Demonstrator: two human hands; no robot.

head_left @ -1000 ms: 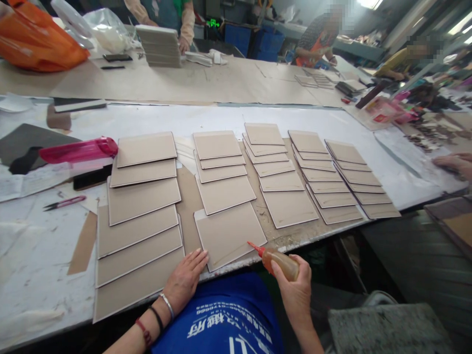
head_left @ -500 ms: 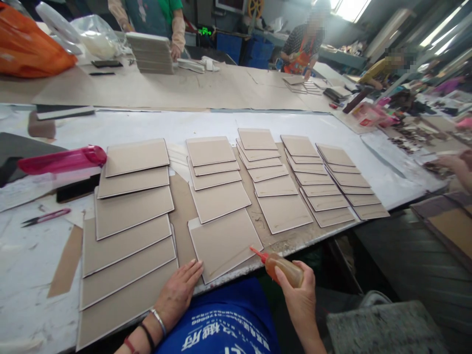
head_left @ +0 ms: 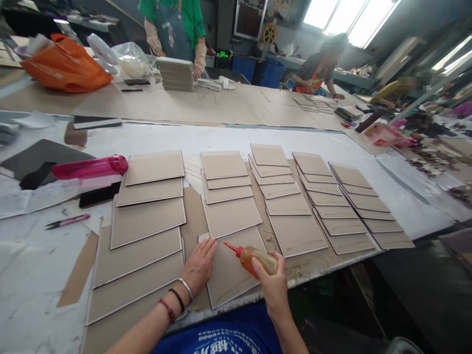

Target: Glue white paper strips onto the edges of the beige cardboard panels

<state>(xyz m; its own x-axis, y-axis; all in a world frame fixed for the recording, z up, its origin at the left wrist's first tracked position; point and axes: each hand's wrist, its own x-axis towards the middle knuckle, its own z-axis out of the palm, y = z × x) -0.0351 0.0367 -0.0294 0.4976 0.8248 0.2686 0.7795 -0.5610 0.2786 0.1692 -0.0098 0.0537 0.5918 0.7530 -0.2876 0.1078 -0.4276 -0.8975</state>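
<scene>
My left hand (head_left: 199, 265) lies flat with fingers stretched out on the left edge of the nearest brown cardboard panel (head_left: 230, 278) at the table's front edge. My right hand (head_left: 271, 280) grips a small amber glue bottle (head_left: 256, 259) with a red nozzle. The nozzle points left, just above that same panel. Rows of overlapping cardboard panels (head_left: 147, 216) fan out across the white table (head_left: 33, 275) to the left and right.
A pink water bottle (head_left: 90, 167), a dark phone (head_left: 99, 195) and pink snips (head_left: 67, 221) lie at the left. Further rows of panels (head_left: 354, 206) reach right. Across the far table a person in green stands by a stack of boards (head_left: 176, 73); an orange bag (head_left: 66, 64) sits there.
Both hands have moved forward onto the nearest panel. The glue bottle has come up over the table edge and its nozzle is now above the panel. The view has tilted up.
</scene>
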